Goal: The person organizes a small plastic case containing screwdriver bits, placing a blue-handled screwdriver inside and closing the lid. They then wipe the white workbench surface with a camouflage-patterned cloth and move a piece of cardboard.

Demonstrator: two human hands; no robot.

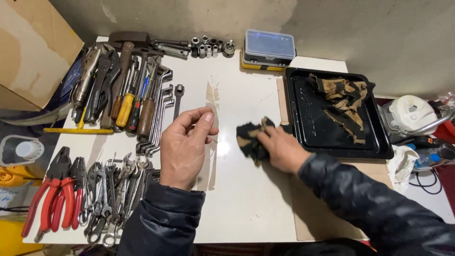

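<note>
Your right hand (283,149) is clamped on the crumpled dark-and-tan rag (251,137), pressing it on the white tabletop (246,199) just left of the black tray (303,137). Left hand (182,147) hovers nearby, fingertips pinched, maybe empty.

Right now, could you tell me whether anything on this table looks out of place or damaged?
The strip of tape down the middle of the table looks torn and peeling. A frayed, ragged cloth lies crumpled in the black tray. The tools on the left are in tidy rows.
</note>
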